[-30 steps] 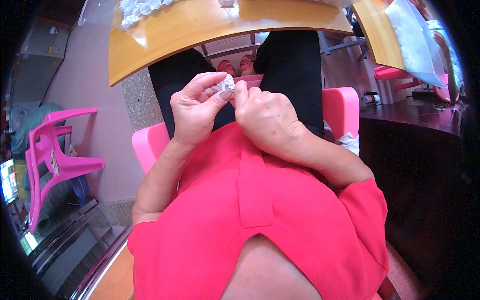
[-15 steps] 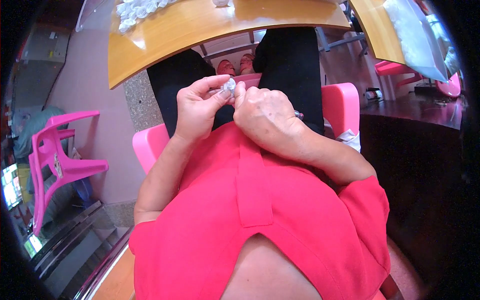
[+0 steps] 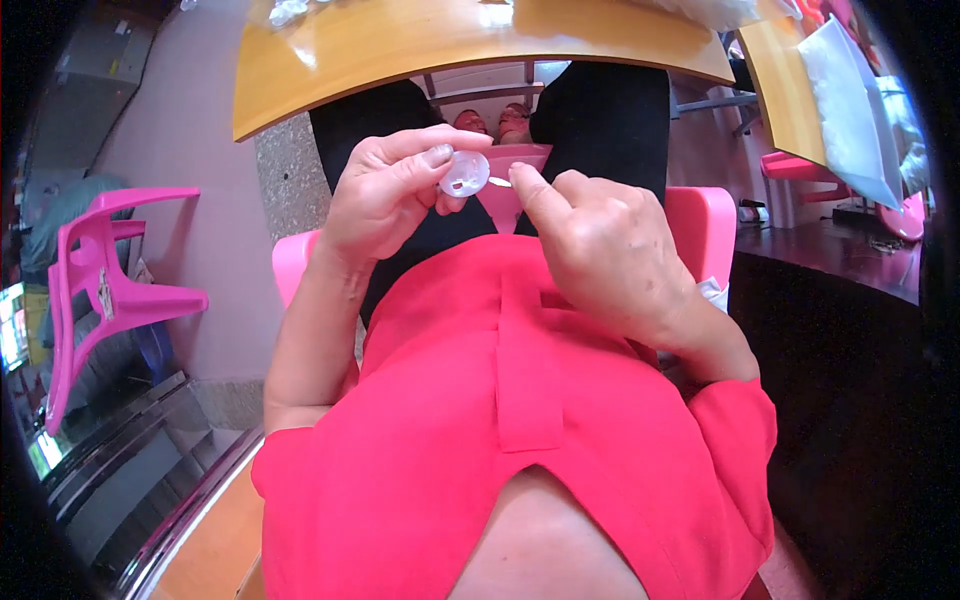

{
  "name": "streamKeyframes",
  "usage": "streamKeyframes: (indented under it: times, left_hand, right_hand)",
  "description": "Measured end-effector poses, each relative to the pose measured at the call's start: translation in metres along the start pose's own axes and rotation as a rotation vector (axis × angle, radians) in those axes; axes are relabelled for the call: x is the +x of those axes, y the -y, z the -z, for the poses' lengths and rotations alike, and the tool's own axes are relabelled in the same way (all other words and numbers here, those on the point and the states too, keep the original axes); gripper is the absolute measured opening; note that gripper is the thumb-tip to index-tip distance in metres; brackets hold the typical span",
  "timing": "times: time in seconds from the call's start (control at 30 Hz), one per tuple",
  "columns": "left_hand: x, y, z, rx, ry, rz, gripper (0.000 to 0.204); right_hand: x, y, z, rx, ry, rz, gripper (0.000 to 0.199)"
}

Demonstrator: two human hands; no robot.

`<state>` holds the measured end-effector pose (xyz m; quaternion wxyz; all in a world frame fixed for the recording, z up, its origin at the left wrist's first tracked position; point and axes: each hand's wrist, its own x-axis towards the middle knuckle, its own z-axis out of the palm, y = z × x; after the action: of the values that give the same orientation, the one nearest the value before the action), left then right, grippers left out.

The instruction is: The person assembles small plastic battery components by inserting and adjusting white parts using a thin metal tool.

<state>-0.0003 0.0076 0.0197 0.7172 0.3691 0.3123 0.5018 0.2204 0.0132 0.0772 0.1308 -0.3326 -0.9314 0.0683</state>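
My left hand (image 3: 375,195) pinches a small round translucent plastic piece (image 3: 466,174) between thumb and fingers, above my lap. The piece is cup-like, with a small dark hole near its lower edge. To its right, my right hand (image 3: 615,235) is closed with the index finger stretched along a slim tool, whose short bright tip (image 3: 501,183) points at the plastic piece without touching it. The rest of the tool is hidden in the fist, so its kind cannot be told.
A wooden table (image 3: 480,50) stands in front, with clear plastic pieces (image 3: 287,12) on it. A translucent plastic bag (image 3: 850,110) hangs over the table's right side. A pink plastic chair (image 3: 110,285) is at the left; I sit between pink armrests (image 3: 698,232).
My hands have moved apart; the right hand has shifted right, drawing the tool's tip away. The plastic piece now shows its round face. The view has shifted slightly.
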Motion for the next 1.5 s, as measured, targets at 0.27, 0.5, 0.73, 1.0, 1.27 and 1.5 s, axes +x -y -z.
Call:
streamKeyframes:
  times: [0.27, 0.5, 0.73, 1.0, 1.27, 1.5]
  left_hand:
    - [-0.001, 0.005, -0.003, 0.116, 0.013, -0.002, 0.026]
    - [-0.001, 0.008, -0.004, 0.117, -0.006, 0.05, 0.025]
    - [-0.001, 0.007, -0.005, 0.081, -0.005, 0.098, 0.025]
    - [-0.001, 0.007, -0.008, -0.001, -0.01, 0.127, 0.024]
    - [0.0, 0.015, -0.01, 0.032, -0.052, 0.102, 0.023]
    - [0.002, 0.018, -0.01, 0.236, -0.047, 0.06, 0.02]
  right_hand:
    - [0.002, 0.009, -0.007, -0.106, -0.02, 0.086, 0.029]
    - [0.001, 0.01, -0.012, -0.129, -0.026, 0.056, 0.02]
    - [0.0, 0.011, -0.015, -0.175, 0.012, 0.054, 0.027]
    - [0.0, 0.011, -0.017, -0.245, -0.019, 0.089, 0.029]
    - [0.002, 0.013, -0.021, -0.303, 0.055, 0.058, 0.019]
    - [0.005, 0.006, -0.02, -0.208, 0.177, 0.061, 0.014]
